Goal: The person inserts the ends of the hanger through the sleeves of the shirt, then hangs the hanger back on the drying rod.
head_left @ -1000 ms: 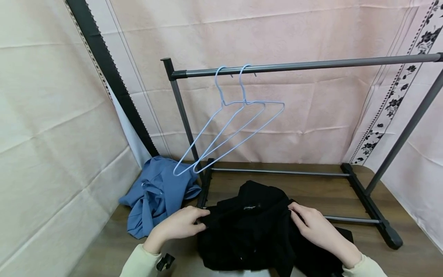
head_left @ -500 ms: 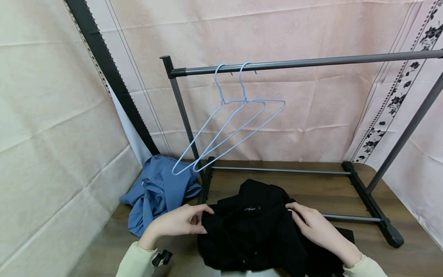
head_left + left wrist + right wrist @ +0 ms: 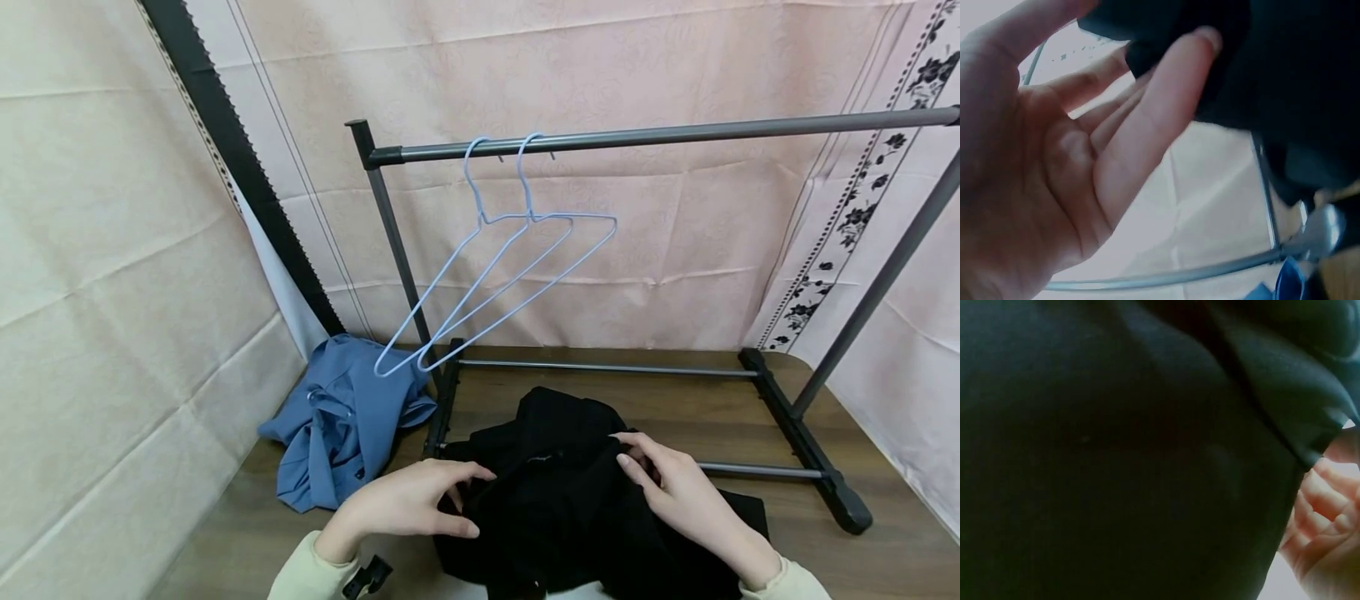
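A crumpled black garment (image 3: pixel 555 508) with a small pale mark near its top lies between my hands in the head view. My left hand (image 3: pixel 412 504) is at its left side, thumb and forefinger spread apart over the cloth. In the left wrist view the thumb (image 3: pixel 1154 119) is nearly straight against the dark fabric (image 3: pixel 1279 75), the other fingers partly behind it. On the garment's right side, my right hand (image 3: pixel 675 492) grips the cloth with bent fingers. Black cloth (image 3: pixel 1116 456) fills most of the right wrist view and hides part of that hand's fingers.
A dark metal clothes rack (image 3: pixel 697 132) stands behind the garment. Two light blue hangers (image 3: pixel 480 237) hang near the left end of its bar. A bunched blue garment (image 3: pixel 337 425) lies by the rack's left foot, on the wooden table (image 3: pixel 645 400). Pale cloth surrounds the area.
My left hand has let go of the garment's left edge, moved right over the cloth and spread its fingers. My right hand has shifted slightly left. Rack and hangers stay put.
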### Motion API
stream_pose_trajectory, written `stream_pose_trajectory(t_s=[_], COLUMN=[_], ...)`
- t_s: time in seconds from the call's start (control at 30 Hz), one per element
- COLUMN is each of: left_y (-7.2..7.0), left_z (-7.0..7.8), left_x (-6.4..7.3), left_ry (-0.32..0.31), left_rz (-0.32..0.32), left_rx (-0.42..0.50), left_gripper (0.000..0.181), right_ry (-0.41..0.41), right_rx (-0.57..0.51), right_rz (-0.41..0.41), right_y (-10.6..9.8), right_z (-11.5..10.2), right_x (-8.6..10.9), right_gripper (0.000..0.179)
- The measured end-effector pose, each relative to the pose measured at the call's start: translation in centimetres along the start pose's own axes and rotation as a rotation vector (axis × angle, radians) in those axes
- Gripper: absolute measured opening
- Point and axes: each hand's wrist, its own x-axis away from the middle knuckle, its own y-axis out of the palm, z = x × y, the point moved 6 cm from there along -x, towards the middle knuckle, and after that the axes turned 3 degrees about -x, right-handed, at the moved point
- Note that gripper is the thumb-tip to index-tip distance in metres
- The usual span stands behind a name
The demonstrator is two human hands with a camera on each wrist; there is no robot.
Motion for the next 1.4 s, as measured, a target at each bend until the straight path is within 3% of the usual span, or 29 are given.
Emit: stream_pose_trajectory(t_s=[0.2, 0.4, 0.6, 0.83, 1.1, 1.4], left_y=[1.1, 2.1, 3.0, 3.7, 3.2, 2.0], left_z=[0.5, 0.2, -0.4, -0.9, -0.8, -0.3], left_x=[-1.3, -2.5, -3.2, -3.4, -3.1, -2.7], left_ry=[-0.064, -0.116, -0.115, -0.107, -0.078, -0.048], left_rz=[0.115, 0.203, 0.173, 0.14, 0.161, 0.217], left_rx=[-0.08, -0.117, -0.142, -0.136, 0.02, 0.09], left_gripper=[0.055, 0.046, 0.036, 0.032, 0.03, 0.033], right_ry=[0.055, 0.077, 0.141, 0.197, 0.157, 0.097], right_rx=[-0.054, -0.073, -0.1, -0.124, -0.111, -0.141], right_rz=[-0.082, -0.167, -0.291, -0.335, -0.386, -0.299], right_y=[0.5, 1.4, 2.6, 3.2, 3.1, 3.0], right_z=[-0.1, 0.2, 1.0, 1.4, 0.9, 0.1], right_x=[0.4, 0.7, 1.1, 1.2, 1.3, 1.3], right_gripper=[0.02, 0.024, 0.028, 0.034, 0.035, 0.025])
